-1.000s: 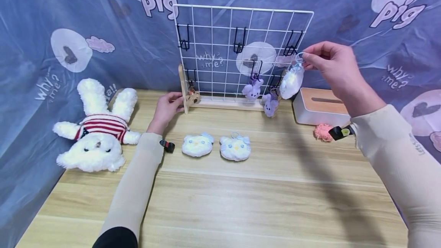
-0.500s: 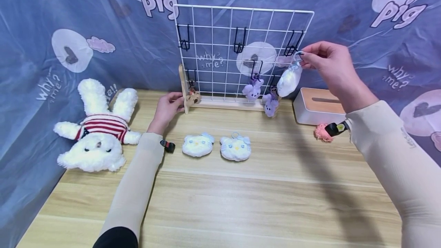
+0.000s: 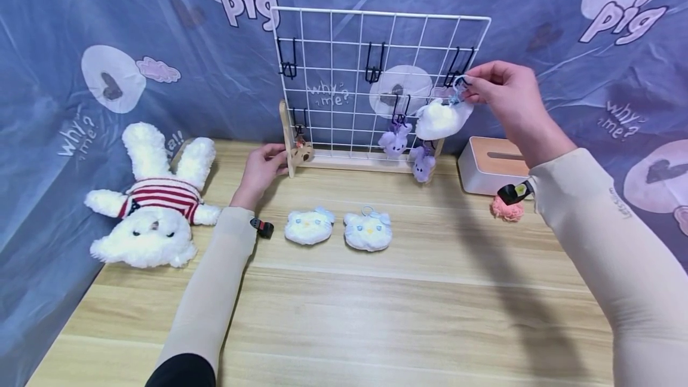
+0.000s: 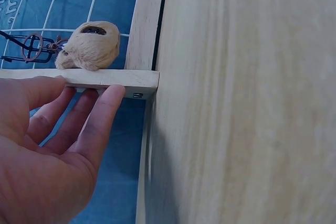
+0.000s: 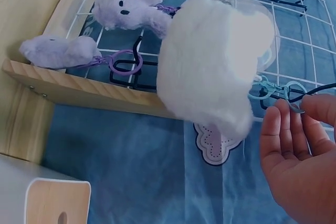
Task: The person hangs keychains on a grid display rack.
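Observation:
My right hand pinches the light-blue ring of a white plush keychain between thumb and fingertips. The plush hangs tilted in front of the grid, its plain back showing in the right wrist view. The ring is right at the upper right black hook. My left hand holds the left wooden upright of the white wire grid rack, thumb and fingers on either side. Close beside it a brown plush keychain hangs from a lower hook.
Two purple plush keychains hang on lower hooks. Two white cat-face plushes lie on the table. A white plush toy lies at left. A tissue box and a pink fuzzy thing sit at right.
My right hand has moved left and slightly up with the white plush keychain, bringing its ring to the upper right hook. The plush has swung further left. My left hand stays put.

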Demonstrator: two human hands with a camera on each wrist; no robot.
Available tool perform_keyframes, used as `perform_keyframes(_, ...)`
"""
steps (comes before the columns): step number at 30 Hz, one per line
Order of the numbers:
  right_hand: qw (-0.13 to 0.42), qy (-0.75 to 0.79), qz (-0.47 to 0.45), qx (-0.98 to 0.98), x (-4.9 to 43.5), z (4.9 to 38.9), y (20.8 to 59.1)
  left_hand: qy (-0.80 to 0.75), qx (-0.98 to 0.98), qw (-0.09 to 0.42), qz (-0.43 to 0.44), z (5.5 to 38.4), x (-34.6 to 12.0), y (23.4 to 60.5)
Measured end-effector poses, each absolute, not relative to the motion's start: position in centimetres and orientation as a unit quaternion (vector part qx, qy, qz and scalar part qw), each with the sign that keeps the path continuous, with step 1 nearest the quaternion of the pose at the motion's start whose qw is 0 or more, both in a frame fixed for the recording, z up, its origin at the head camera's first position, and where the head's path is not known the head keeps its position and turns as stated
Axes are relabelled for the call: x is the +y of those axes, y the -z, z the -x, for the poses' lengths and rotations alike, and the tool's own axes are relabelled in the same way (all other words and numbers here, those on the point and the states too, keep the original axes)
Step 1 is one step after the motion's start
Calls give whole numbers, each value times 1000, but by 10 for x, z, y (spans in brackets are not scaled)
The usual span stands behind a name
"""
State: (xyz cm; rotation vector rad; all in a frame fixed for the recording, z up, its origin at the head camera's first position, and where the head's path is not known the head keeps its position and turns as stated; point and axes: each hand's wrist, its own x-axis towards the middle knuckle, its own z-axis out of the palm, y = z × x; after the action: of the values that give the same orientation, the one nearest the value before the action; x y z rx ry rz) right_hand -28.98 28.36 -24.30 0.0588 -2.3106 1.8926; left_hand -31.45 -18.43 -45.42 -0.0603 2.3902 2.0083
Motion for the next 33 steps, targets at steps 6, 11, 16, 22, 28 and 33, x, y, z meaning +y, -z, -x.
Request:
perform_keyframes(6,74,-645,-12,-761,281,295,244,-643,766,10,20,314,-184,454)
perform_keyframes(11,76,-648,-7,-758,279,296,244,-642,766,9,20,315,-184,454)
perform_keyframes(16,79,-648,-4,-757,281,295,244,-640,768,8,19,315,-183,454)
perform_keyframes(22,88,-647,-8,-757,284,290,245,-640,768,4,19,315,-183,454)
perform_keyframes(28,89,-638,-10,-765,285,283,246,-634,773,1,19,314,-183,454)
perform_keyframes(33,88,-642,-20,-762,285,275,245,-635,772,2,16,314,-183,454)
